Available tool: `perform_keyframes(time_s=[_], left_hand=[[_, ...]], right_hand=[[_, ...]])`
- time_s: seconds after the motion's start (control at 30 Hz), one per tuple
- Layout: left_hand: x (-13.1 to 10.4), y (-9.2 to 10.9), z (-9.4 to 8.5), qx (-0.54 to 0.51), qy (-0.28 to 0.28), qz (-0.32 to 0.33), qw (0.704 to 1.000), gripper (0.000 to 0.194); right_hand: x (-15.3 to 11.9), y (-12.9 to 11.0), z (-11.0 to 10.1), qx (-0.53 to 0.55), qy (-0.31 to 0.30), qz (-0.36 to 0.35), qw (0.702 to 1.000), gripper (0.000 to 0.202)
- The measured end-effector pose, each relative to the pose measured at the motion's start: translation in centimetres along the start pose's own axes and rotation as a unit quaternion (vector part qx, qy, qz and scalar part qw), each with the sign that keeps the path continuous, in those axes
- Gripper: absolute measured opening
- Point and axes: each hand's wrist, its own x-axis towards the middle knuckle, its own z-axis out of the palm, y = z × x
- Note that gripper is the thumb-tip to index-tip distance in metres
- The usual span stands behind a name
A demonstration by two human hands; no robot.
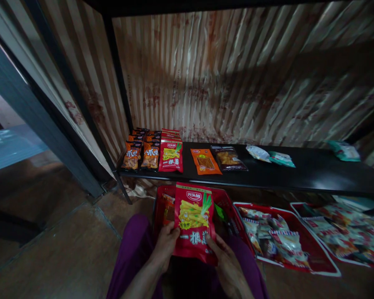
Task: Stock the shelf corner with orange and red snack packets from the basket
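Note:
A red snack bag (195, 216) with yellow sticks and green leaves printed on it is held upright between both hands, in front of the knees. My left hand (166, 245) grips its left edge, thumb on the front. On the lower right edge, my right hand (226, 261) has its thumb over the printed front. Behind the bag stands a red basket (229, 199) with orange and green packets inside. Matching red bags (171, 157) stand in a row on the black shelf (187, 176), beside black-and-orange snack bags (151, 154).
Farther right on the shelf lie an orange packet (205, 161), a dark brown packet (229, 158) and white-and-teal packets (282, 159). Two more red baskets of snack bags (321, 253) sit on the floor at right. A shelf post (121, 187) stands at left.

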Motion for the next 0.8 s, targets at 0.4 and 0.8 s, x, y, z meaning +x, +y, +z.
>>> perform_keyframes(time_s=[0.4, 0.8], left_hand=[[8.7, 6.0, 0.7, 0.090, 0.058, 0.161, 0.981, 0.034], [19.6, 11.4, -0.1, 0.203, 0.161, 0.315, 0.913, 0.039]], right_hand=[[10.1, -3.2, 5.8, -0.060, 0.000, -0.073, 0.996, 0.048], [21.4, -7.6, 13.9, -0.079, -0.027, -0.197, 0.977, 0.039]])
